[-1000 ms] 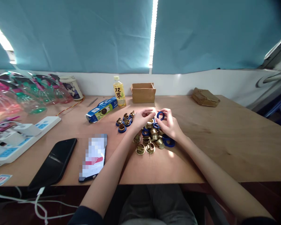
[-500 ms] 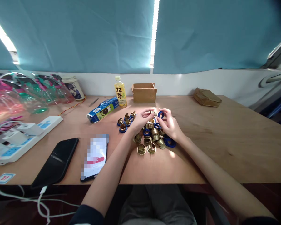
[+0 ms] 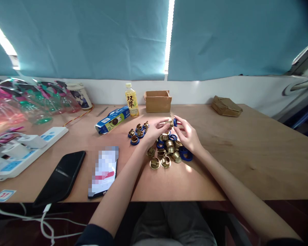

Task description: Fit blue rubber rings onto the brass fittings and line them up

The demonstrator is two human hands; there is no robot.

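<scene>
My left hand (image 3: 156, 132) pinches a brass fitting (image 3: 170, 123) above the pile. My right hand (image 3: 187, 134) has its fingers closed on a blue ring (image 3: 175, 122), which meets the end of that fitting. Below both hands lies a heap of loose brass fittings (image 3: 170, 149), with loose blue rings (image 3: 186, 155) mixed in and at its right side. Left of my left hand stands a group of brass fittings with blue rings round their bases (image 3: 135, 140).
Behind stand a cardboard box (image 3: 157, 104), a drink bottle (image 3: 131, 101) and a blue carton (image 3: 112, 119). Two phones, one black (image 3: 61, 177) and one lit (image 3: 104, 172), lie left beside a power strip (image 3: 30, 153). Spray bottles (image 3: 36, 106) crowd the far left; a brown paper packet (image 3: 226, 106) rests at right.
My right hand has brought the blue ring left against the brass fitting; before, the two were apart. The left hand has hardly moved.
</scene>
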